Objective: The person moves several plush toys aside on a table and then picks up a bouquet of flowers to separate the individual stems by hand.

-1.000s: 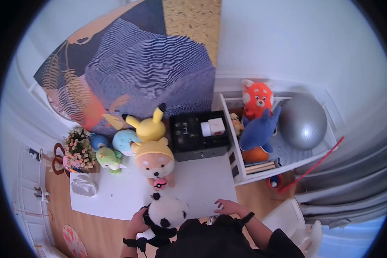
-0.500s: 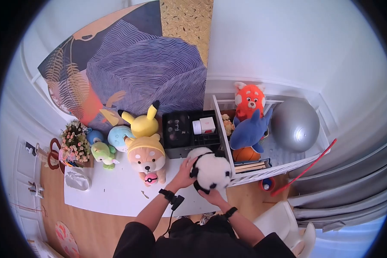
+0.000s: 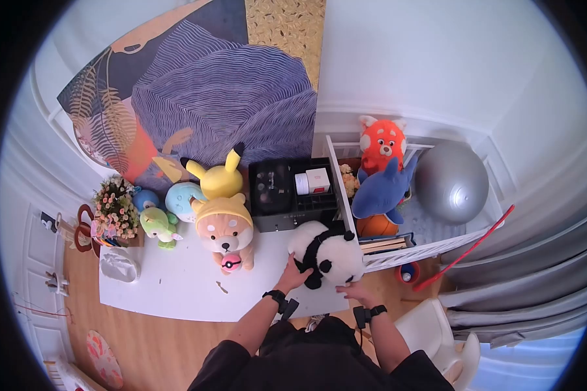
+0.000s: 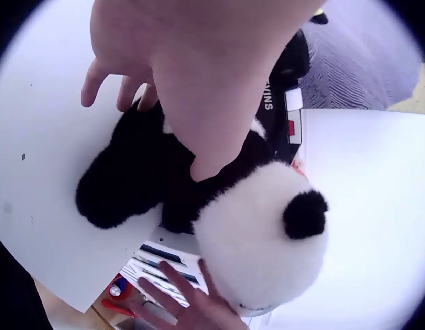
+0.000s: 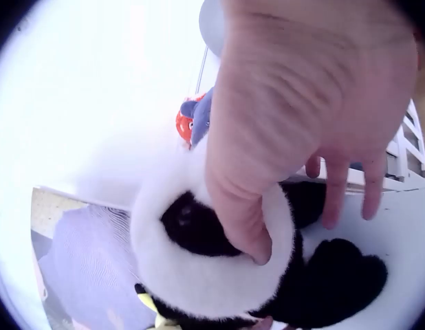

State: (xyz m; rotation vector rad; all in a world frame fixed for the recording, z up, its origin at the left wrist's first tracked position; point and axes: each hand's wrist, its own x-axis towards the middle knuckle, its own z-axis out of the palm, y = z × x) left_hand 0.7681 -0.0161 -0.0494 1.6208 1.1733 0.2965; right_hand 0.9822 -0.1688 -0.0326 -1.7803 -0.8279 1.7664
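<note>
A black-and-white panda plush is at the table's right end, its head toward the front right. My left hand holds the body; in the left wrist view the thumb presses into the black fur, with the fingers on the other side. Beside the head is my right hand. Its fingers are straight and spread in the left wrist view, and its thumb rests on the panda's face in the right wrist view. A yellow-hooded dog plush with a pink ball sits left of the panda.
Behind the panda is a black box with a white carton. A white crib to the right contains a shark plush, red panda plush and grey ball. More plushes and flowers stand left on the white table.
The panda has gone from the table's front edge, in my left hand, to the right end. Both hands gripped it half a second ago; now it is turned and my right hand's fingers are spread.
</note>
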